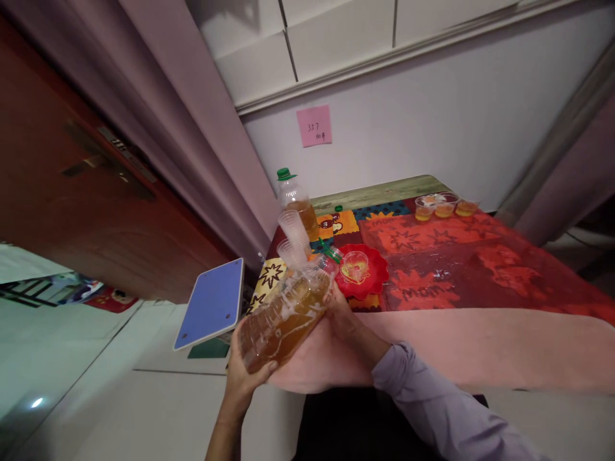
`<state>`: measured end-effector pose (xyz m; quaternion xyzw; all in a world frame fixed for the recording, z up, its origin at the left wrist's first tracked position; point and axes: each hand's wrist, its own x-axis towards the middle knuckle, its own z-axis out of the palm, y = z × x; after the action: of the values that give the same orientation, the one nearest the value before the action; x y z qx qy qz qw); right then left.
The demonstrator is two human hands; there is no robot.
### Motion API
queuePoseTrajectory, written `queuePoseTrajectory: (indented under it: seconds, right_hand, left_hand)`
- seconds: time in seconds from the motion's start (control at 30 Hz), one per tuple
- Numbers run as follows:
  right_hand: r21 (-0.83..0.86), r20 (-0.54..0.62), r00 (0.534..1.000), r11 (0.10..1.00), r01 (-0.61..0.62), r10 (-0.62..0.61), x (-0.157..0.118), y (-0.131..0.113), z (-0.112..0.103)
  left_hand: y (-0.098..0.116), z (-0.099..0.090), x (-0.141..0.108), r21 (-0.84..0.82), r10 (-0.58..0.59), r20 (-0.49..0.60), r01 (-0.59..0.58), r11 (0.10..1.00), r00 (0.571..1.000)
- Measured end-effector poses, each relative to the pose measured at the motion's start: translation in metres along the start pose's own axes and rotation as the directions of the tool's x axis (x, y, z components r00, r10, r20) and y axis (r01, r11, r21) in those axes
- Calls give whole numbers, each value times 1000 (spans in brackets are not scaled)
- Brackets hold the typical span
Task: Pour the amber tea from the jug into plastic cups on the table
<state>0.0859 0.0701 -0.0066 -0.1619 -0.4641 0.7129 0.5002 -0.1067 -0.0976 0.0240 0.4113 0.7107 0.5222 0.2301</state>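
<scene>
A large clear bottle of amber liquid (288,320) is tilted, its neck toward a red scalloped dish (377,282). My left hand (243,371) is wrapped round its lower end, and my right hand (340,310) grips it near the neck. In the dish stands a clear cup (354,266) with a yellow pattern below it. Stacked clear cups (294,234) stand just beyond the bottle, beside a second bottle with a green cap (305,214). A green item (330,251) lies between the stacks and the dish.
Several filled cups (444,210) stand at the back right of the table, by a clear round container (435,200). A small green cap (339,208) lies near the wall. Left of the table is a blue-topped stool (214,302); pink cloth (446,346) covers the near edge.
</scene>
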Motion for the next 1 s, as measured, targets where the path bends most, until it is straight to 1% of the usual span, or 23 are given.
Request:
queuePoseTrajectory:
  seconds: [0.13,0.2,0.33,0.43,0.53,0.7,0.87,1.0]
  right_hand:
    - [143,3,1000,990,13,-13,2,-1,1]
    - [185,0,1000,983,16,-16,3,-1,0]
    - [176,-15,1000,984,19,-16,4,1,-2]
    - [167,-18,1000,986,-16,20,4,4,-4]
    - [220,-63,996,975,-43,59,5,7,-5]
    - [298,-88,994,954,-33,61,6,7,-6]
    - [344,-144,983,937,-54,110,6,9,-7]
    - [418,-159,978,907,-54,132,8,8,-7]
  left_hand:
    - [13,-6,5,9,-10,13,10,1000,1000]
    - [21,-6,7,31,-20,26,19,999,999]
    - [34,-7,9,47,-35,18,34,998,999]
    - [42,-7,11,38,-56,22,55,998,998]
    - [51,-5,12,43,-66,33,64,997,997]
    - [62,0,13,48,-52,10,51,998,999]
    - [66,4,16,27,-107,15,107,994,994]
    - [74,7,16,6,-138,16,138,990,990]
